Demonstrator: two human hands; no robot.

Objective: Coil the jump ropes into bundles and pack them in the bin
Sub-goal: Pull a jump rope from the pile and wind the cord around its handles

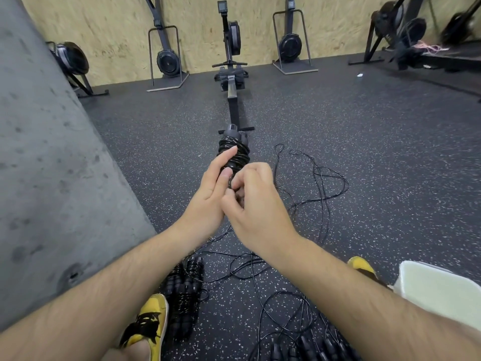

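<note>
Left hand (pixel 208 194) holds the bundle (pixel 238 153) up over the floor (pixel 390 152), mid-frame, pointing away from the person. The index finger lies nearly straight along the coils, the thumb presses the near end, and the other fingers are hidden behind it. Black cord with pale flecks is wound tight round two dark handles (pixel 232 130), whose ends stick out at the far tip.

Right hand (pixel 257 204) is just beside the left and touching it. Its fingers are curled in and its fingertips pinch the cord (pixel 231 183) at the bundle's near end.

Loose ropes (pixel 321 183) sprawl on the floor right of the hands and run back under the forearms. Done bundles (pixel 186 287) lie on the floor next to the left shoe (pixel 148 327), which is yellow. More black grips (pixel 312 347) sit at the bottom edge; their count is unclear.

The bin (pixel 440 290), white, is at lower right beside the right shoe (pixel 361 265). Its inside is not visible.

A rower (pixel 232 82) stands straight ahead, and a grey wall (pixel 52 152) is on the left.
</note>
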